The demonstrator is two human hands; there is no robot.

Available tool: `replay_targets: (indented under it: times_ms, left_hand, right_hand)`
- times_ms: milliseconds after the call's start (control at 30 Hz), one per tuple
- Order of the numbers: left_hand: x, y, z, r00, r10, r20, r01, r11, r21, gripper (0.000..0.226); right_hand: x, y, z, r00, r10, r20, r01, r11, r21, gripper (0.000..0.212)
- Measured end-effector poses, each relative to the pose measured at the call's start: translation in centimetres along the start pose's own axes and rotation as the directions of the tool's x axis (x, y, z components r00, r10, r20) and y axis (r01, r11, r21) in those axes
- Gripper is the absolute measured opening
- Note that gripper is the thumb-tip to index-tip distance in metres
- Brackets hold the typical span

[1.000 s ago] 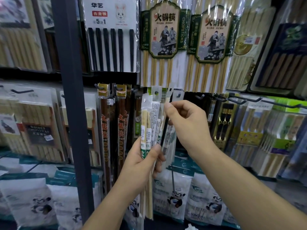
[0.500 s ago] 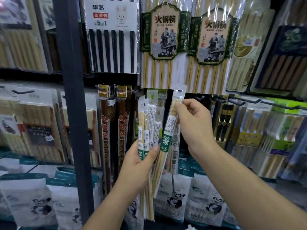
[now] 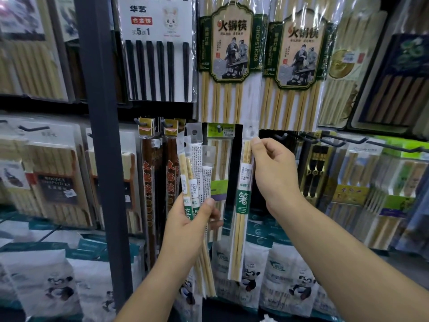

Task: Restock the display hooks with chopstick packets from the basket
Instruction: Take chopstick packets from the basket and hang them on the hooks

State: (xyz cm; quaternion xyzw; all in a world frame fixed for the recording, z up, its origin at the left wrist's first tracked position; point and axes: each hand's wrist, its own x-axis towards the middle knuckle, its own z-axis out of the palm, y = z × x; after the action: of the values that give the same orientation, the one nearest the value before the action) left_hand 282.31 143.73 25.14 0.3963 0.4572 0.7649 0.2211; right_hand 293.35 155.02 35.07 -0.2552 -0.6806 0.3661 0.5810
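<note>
A person faces a shop wall of hanging chopsticks (image 3: 229, 96). The grip of the right hand (image 3: 276, 175) pinches one clear chopstick packet (image 3: 242, 203) near its top, holding it upright just left of a black hook (image 3: 279, 136). The grip of the left hand (image 3: 189, 228) curls round a fan of spare packets (image 3: 197, 168). No basket is in view. The hang hole could miss the hook tip, letting the slick packet drop, or the loose fan could slide apart
</note>
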Motion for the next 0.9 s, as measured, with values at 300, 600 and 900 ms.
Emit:
replay_targets:
  times_ms: [300, 600, 900]
  left_hand:
    - [-0.3, 0.4, 0.3, 0.999, -0.011, 0.043, 0.011, 1.0, 0.008, 0.016]
    - [-0.6, 1.0, 0.1, 0.999, 0.0, 0.053, -0.004, 0.998, 0.064, 0.012]
    - [-0.6, 1.3, 0.5, 0.999, -0.008, 0.041, 0.008, 1.0, 0.007, 0.025]
  right_hand:
    - [-0.3, 0.4, -0.3, 0.999, 0.039, -0.026, -0.039, 0.999, 0.018, 0.041]
    - [0.7, 1.5, -0.2, 0.996, 0.073, -0.06, -0.079, 0.991, -0.106, 0.039]
    - [-0.5, 1.8, -0.9, 0.991, 0.044, -0.126, -0.067, 0.981, -0.18, 0.033]
